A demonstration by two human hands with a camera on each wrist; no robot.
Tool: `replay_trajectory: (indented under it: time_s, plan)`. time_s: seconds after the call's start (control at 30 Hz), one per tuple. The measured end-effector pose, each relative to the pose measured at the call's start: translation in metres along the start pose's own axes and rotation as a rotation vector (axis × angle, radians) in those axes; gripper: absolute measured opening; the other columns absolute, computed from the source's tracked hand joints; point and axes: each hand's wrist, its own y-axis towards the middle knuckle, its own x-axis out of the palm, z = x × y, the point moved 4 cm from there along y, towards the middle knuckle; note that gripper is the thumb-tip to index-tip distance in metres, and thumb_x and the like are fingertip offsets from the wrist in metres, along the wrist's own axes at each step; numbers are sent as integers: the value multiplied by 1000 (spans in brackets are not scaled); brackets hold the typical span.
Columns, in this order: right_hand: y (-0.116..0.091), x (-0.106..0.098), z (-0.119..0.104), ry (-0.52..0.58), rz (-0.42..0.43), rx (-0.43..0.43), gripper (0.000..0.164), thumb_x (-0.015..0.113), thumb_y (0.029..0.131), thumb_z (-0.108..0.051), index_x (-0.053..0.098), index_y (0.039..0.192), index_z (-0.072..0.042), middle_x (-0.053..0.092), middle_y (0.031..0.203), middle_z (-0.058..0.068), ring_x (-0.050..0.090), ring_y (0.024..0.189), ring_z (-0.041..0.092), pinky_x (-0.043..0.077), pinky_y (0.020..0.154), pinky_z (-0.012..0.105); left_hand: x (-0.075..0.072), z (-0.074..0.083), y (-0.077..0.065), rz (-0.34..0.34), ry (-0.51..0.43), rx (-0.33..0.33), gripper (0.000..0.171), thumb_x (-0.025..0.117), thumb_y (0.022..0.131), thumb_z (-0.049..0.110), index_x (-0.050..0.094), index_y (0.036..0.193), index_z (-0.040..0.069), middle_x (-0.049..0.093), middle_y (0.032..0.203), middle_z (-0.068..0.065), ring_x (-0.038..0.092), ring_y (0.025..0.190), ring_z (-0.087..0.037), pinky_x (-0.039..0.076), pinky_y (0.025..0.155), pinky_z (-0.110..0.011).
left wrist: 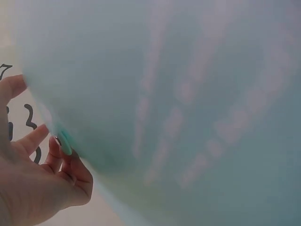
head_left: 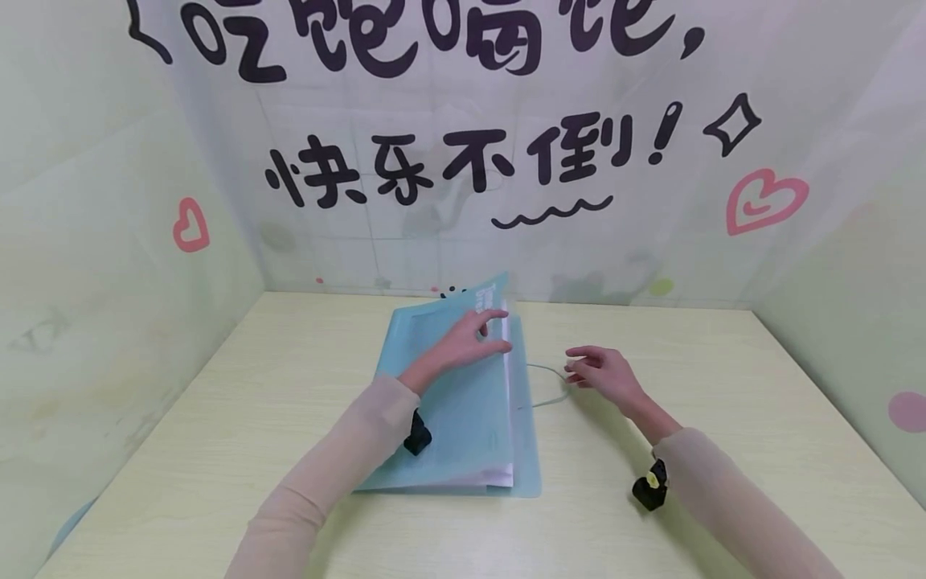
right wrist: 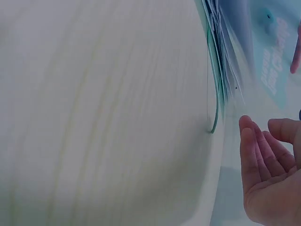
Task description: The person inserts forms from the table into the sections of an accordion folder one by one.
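A light blue document folder [head_left: 452, 410] lies on the table, its cover raised a little over white sheets [head_left: 508, 402]. My left hand [head_left: 472, 338] reaches across the cover, thumb and index finger spread apart at its right edge. In the left wrist view, fingertips [left wrist: 35, 139] touch that edge beside a small green round button [left wrist: 66, 142]. A thin green elastic cord [head_left: 550, 402] loops out from the folder's right side. My right hand [head_left: 608, 376] hovers at the loop's far end, fingers loosely bent. The right wrist view shows its thumb apart from the fingers, nothing between them.
The pale wooden table [head_left: 637, 498] runs back to a white cloth wall [head_left: 434, 257] with black lettering. Side walls [head_left: 846, 338] stand at left and right. A bit of blue [head_left: 71, 527] shows at the table's left edge. Each wrist carries a black camera [head_left: 651, 486].
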Motion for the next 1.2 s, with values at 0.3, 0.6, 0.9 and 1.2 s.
replay_trajectory:
  time_s: [0.3, 0.6, 0.9, 1.2]
  plan:
    - [-4, -21, -2, -177, 103, -113, 29, 53, 87, -9, 55, 109, 10, 61, 90, 23, 62, 76, 27, 48, 64, 32, 12, -7, 0, -33, -2, 3, 55, 59, 82, 37, 43, 130, 15, 41, 95, -5, 40, 82, -17, 35, 63, -28]
    - [-7, -35, -5, -261, 188, -139, 29, 54, 88, -12, 56, 108, 9, 61, 90, 23, 62, 77, 27, 48, 63, 26, 17, -18, -2, -130, -4, 9, 53, 59, 82, 35, 45, 128, 12, 41, 101, -6, 45, 83, -17, 39, 67, -28]
    - [-14, -53, -10, -391, 285, -214, 26, 54, 87, -13, 59, 104, 6, 62, 86, 20, 61, 75, 27, 45, 59, 20, 23, -22, -9, -207, 43, 4, 50, 60, 81, 32, 47, 126, 14, 42, 104, -6, 45, 87, -17, 39, 72, -29]
    - [-24, -68, -19, -547, 363, -300, 24, 54, 87, -12, 61, 102, 4, 64, 87, 15, 61, 78, 27, 44, 64, 19, 25, -22, -16, -245, 82, 15, 50, 59, 83, 32, 45, 127, 14, 42, 109, -8, 44, 87, -17, 38, 74, -31]
